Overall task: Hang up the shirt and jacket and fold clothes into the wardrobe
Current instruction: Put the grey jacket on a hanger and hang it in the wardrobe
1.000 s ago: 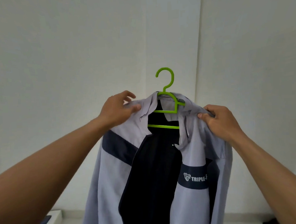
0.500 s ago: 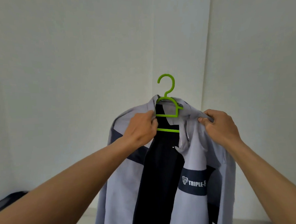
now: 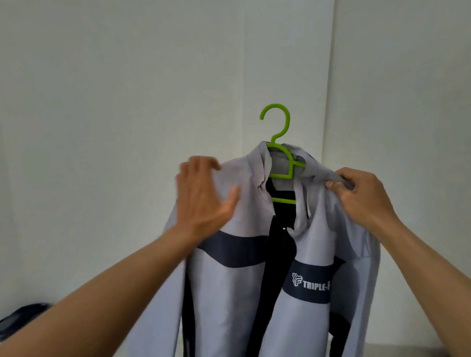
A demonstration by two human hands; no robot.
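Observation:
A light grey jacket (image 3: 229, 293) with dark navy bands and a dark lining hangs on a green plastic hanger (image 3: 281, 159), held up in front of a white wall. The hanger's hook stands free above the collar. My right hand (image 3: 360, 196) pinches the jacket's right shoulder fabric near the collar. My left hand (image 3: 202, 199) lies with straight, spread fingers on the jacket's left shoulder; it is blurred by motion.
White walls (image 3: 115, 102) meet in a corner behind the jacket. A dark garment (image 3: 15, 321) lies at the lower left edge. A strip of pale floor (image 3: 418, 353) shows at the lower right.
My left hand let go of the front edge near the hanger and moved left and up onto the shoulder, fingers now spread. My right hand keeps its pinch.

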